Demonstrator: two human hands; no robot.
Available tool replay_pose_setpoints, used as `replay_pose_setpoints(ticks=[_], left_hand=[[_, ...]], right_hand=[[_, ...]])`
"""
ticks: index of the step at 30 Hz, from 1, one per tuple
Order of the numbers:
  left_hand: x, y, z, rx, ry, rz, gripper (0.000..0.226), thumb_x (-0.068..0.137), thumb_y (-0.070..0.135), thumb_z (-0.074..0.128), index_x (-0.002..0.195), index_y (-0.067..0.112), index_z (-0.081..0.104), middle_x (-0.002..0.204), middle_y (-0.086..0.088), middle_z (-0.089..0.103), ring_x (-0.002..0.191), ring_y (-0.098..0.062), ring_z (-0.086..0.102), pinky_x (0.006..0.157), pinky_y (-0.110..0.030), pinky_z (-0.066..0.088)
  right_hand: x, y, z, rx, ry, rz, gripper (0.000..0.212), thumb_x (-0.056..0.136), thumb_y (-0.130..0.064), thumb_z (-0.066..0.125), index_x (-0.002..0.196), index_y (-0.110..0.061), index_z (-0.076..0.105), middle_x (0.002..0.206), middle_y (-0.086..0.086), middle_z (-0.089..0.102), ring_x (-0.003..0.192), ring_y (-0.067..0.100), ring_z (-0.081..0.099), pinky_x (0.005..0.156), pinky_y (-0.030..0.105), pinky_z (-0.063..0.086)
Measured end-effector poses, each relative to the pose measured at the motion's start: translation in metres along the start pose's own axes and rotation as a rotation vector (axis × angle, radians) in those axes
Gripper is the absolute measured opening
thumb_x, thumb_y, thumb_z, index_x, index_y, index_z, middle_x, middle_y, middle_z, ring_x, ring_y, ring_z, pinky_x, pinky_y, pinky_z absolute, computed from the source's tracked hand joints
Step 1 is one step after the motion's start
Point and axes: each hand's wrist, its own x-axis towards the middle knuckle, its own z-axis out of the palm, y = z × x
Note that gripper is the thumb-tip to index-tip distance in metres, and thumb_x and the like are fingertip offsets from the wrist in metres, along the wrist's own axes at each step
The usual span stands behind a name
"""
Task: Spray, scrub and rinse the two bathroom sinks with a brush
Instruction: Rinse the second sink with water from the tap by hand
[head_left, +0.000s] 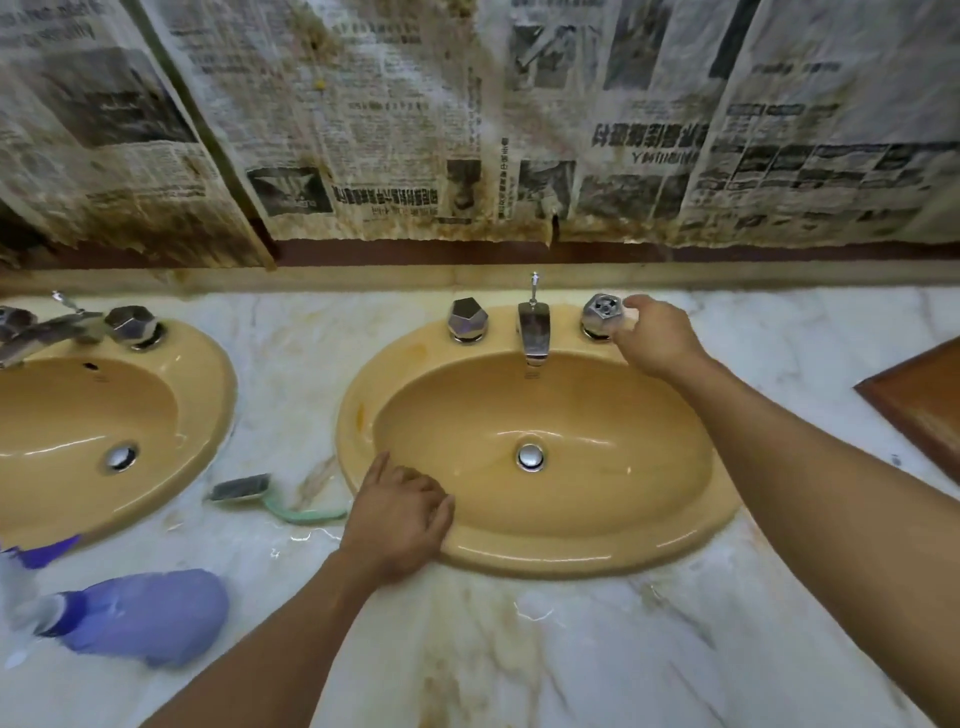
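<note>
Two yellow sinks are set in a marble counter: the right sink (675, 525) in front of me and the left sink (197, 395) at the left edge. My right hand (655, 338) touches the right chrome tap knob (600, 314) of the right sink; whether it grips it I cannot tell. No water runs from the spout (533, 332). My left hand (400, 512) rests flat on the near-left rim of that sink, holding nothing. The brush (247, 491), dark-bristled with a green handle, lies on the counter between the sinks. A purple spray bottle (150, 616) lies on its side at lower left.
The left chrome knob (467, 319) stands beside the spout. Stained newspaper (467, 119) covers the wall behind the counter. A brown wooden frame corner (919, 400) pokes in at the right. The marble counter (571, 649) shows wet patches and yellow stains.
</note>
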Motion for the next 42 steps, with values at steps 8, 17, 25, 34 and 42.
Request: replay_pose_setpoints(ticks=[8, 17, 25, 34, 42], left_hand=[[0.014, -0.006, -0.005, 0.056, -0.102, 0.037, 0.061, 0.094, 0.062, 0.013, 0.098, 0.039, 0.071, 0.105, 0.026, 0.068, 0.11, -0.003, 0.051, 0.118, -0.04, 0.016], [0.018, -0.009, 0.004, 0.09, -0.049, 0.064, 0.055, 0.097, 0.057, 0.02, 0.086, 0.037, 0.071, 0.093, 0.026, 0.07, 0.097, -0.007, 0.06, 0.108, -0.036, 0.02], [0.019, -0.005, -0.001, 0.077, -0.112, 0.038, 0.061, 0.095, 0.059, 0.014, 0.091, 0.037, 0.071, 0.099, 0.025, 0.069, 0.104, -0.005, 0.057, 0.115, -0.038, 0.018], [0.019, -0.001, -0.006, 0.079, -0.166, 0.009, 0.067, 0.092, 0.06, 0.009, 0.094, 0.037, 0.072, 0.106, 0.026, 0.07, 0.109, -0.005, 0.056, 0.116, -0.039, 0.015], [0.033, 0.003, -0.013, 0.089, -0.351, -0.016, 0.075, 0.084, 0.057, 0.001, 0.112, 0.041, 0.068, 0.12, 0.019, 0.068, 0.12, -0.007, 0.052, 0.117, -0.041, 0.009]], right_hand=[[0.056, -0.013, 0.019, -0.211, -0.109, -0.077, 0.021, 0.096, -0.029, 0.059, 0.106, -0.011, 0.063, 0.113, 0.017, 0.067, 0.098, 0.033, 0.059, 0.073, 0.031, 0.039], [0.056, -0.011, -0.001, -0.395, -0.193, -0.282, 0.023, 0.094, -0.024, 0.062, 0.115, -0.013, 0.064, 0.112, 0.01, 0.067, 0.09, 0.024, 0.048, 0.074, 0.031, 0.04], [0.051, -0.018, -0.011, -0.475, -0.22, -0.335, 0.025, 0.096, -0.022, 0.063, 0.121, -0.017, 0.065, 0.115, 0.011, 0.067, 0.106, 0.03, 0.057, 0.075, 0.03, 0.039], [0.048, -0.015, -0.01, -0.432, -0.217, -0.297, 0.03, 0.097, -0.02, 0.062, 0.127, -0.016, 0.063, 0.122, 0.012, 0.067, 0.109, 0.032, 0.058, 0.081, 0.034, 0.045], [0.008, 0.011, 0.051, 0.297, 0.329, 0.057, 0.027, 0.099, -0.018, 0.056, 0.122, -0.008, 0.066, 0.123, 0.016, 0.063, 0.114, 0.031, 0.057, 0.095, 0.034, 0.041]])
